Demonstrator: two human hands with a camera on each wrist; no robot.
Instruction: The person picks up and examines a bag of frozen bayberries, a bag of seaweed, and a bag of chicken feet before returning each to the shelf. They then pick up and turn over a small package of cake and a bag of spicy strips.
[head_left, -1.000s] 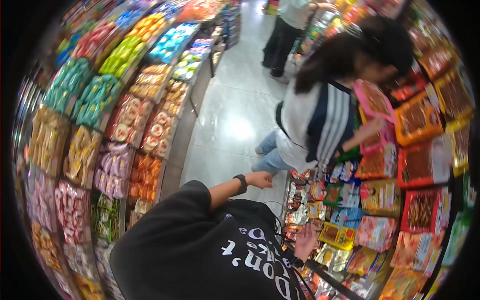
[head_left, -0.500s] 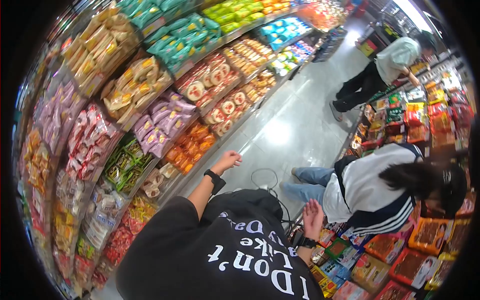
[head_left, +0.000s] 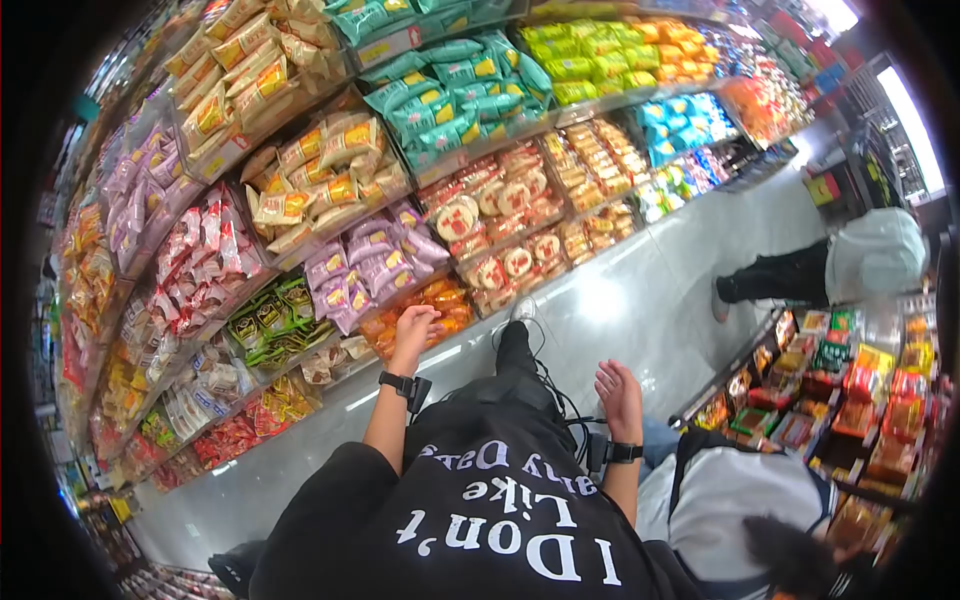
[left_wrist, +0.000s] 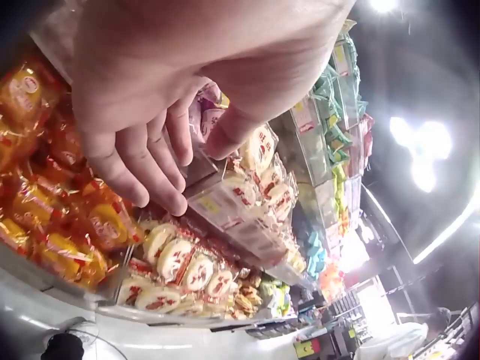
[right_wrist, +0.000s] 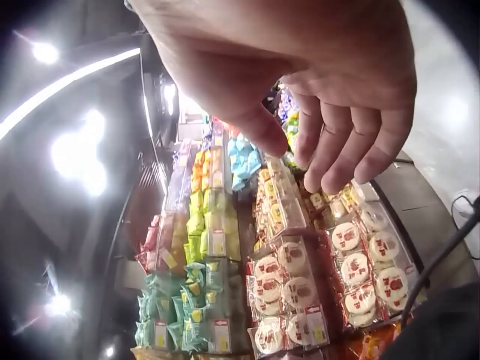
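Note:
My left hand (head_left: 410,338) hangs in front of the snack shelf with loosely bent fingers and nothing in them. In the head view it overlaps the bin of orange-wrapped snacks (head_left: 448,308). From the left wrist, the same hand (left_wrist: 161,112) shows over those orange packets (left_wrist: 67,232) and round white biscuits with red marks (left_wrist: 176,259). My right hand (head_left: 620,395) is out over the aisle, relaxed and holding nothing. In the right wrist view its fingers (right_wrist: 349,142) hang loosely, with packs of round biscuits (right_wrist: 360,262) on the shelf beyond.
Tiered bins hold teal packets (head_left: 470,95), purple packets (head_left: 375,255) and tan packets (head_left: 325,165). A pale tiled floor (head_left: 640,290) runs alongside. One person (head_left: 740,510) stands close on the right, another (head_left: 870,260) farther off, by a second snack display (head_left: 850,390). Cables (head_left: 545,375) hang at my front.
My view has swung left, from the right-hand display to the left-hand shelf. Both people have shifted right and down in view. My right hand has come away from the packets it was over.

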